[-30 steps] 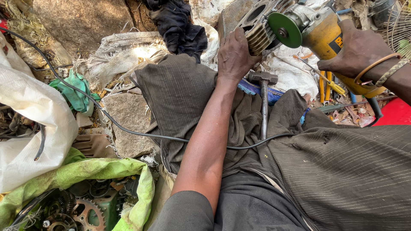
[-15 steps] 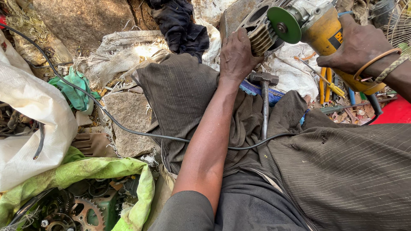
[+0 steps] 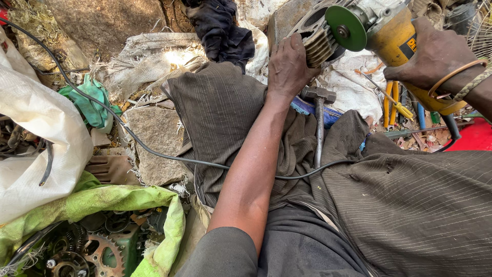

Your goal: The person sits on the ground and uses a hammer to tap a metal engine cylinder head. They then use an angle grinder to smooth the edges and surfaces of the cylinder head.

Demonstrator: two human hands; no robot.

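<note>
Green, the grinder disc (image 3: 346,27) sat just right of the left hand (image 3: 288,66) clamped on the finned metal part (image 3: 319,46) — the right hand (image 3: 433,54) wrapped the yellow grinder (image 3: 405,48), best steadied away from fingertips.

We sit outdoors on bare dirt ground (image 3: 97,20) in hard sunlight. Flat stone (image 3: 156,141) near left; white woven sacks (image 3: 36,133) far left; red surface (image 3: 474,136) right.
</note>
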